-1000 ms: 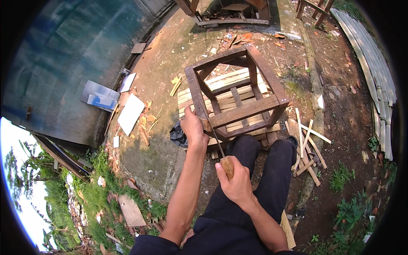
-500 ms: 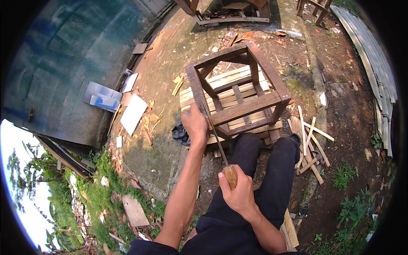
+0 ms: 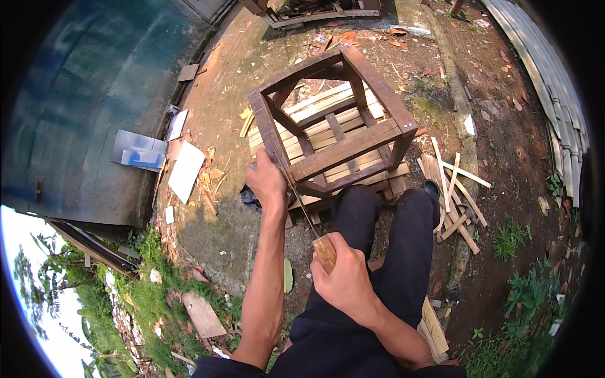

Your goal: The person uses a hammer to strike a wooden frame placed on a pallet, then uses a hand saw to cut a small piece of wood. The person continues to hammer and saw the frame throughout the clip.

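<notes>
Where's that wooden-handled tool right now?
Just below the middle of the head view: its wooden handle sits in the right hand, and its thin blade slants up leftward to the near-left corner of the brown frame, beside the left hand.

The frame [image 3: 346,151] is dark, smooth-looking wood; the slatted platform [image 3: 320,138] beneath it, pale unpainted wood. The tool handle [image 3: 324,253] is wood, its shaft [image 3: 305,211] dull metal.

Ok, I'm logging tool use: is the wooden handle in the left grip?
No, the handle sits in the right grip, while the left grip is at the frame.
</notes>
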Tool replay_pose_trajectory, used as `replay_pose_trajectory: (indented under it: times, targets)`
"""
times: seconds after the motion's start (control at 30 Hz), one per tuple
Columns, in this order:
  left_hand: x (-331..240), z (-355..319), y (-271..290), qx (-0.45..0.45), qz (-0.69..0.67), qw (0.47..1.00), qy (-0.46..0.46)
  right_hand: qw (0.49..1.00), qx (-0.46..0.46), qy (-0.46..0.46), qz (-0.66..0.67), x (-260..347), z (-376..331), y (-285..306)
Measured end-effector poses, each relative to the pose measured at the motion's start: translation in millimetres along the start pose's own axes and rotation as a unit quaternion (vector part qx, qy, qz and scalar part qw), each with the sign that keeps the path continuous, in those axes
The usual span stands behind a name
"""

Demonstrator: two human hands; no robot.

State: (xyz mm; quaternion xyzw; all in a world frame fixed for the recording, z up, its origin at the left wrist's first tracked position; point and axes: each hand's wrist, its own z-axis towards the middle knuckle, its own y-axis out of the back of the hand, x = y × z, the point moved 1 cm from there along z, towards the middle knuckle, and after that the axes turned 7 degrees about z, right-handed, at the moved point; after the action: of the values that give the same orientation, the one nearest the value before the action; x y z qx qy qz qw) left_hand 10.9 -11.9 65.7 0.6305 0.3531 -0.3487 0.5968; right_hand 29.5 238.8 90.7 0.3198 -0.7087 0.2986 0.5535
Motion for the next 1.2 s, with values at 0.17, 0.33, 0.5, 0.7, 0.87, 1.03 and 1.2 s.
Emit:
replay_pose_trajectory:
  times: [0.17, 0.33, 0.5, 0.7, 0.87, 1.03, 1.2]
  targets:
    - [4, 5, -3, -0.002, -0.055, 0.998, -0.014, 1.0, 0.002, -0.006, 0.009, 19, 8, 5]
    - [9, 8, -3, 0.027, -0.086, 0.996, -0.005, 0.998, -0.029, 0.051, 0.007, 27, 32, 0]
    - [7, 5, -5, -0.001, -0.094, 0.995, -0.027, 0.998, -0.048, 0.034, 0.013, 18, 15, 0]
    - [1, 1, -4, -0.008, -0.066, 0.998, 0.004, 0.996, -0.056, 0.064, -0.003, 29, 38, -12]
    - [-2, -1, -2, 0.015, -0.075, 0.997, 0.029, 0.999, -0.046, 0.028, 0.007, 24, 26, -10]
    - [-5, 4, -1, 0.031, -0.107, 0.994, 0.012, 0.996, -0.057, 0.068, 0.002, 27, 42, -13]
    - [-7, -1, -3, 0.032, -0.1, 0.994, 0.007, 0.998, -0.046, 0.025, 0.03, 20, 23, -7]
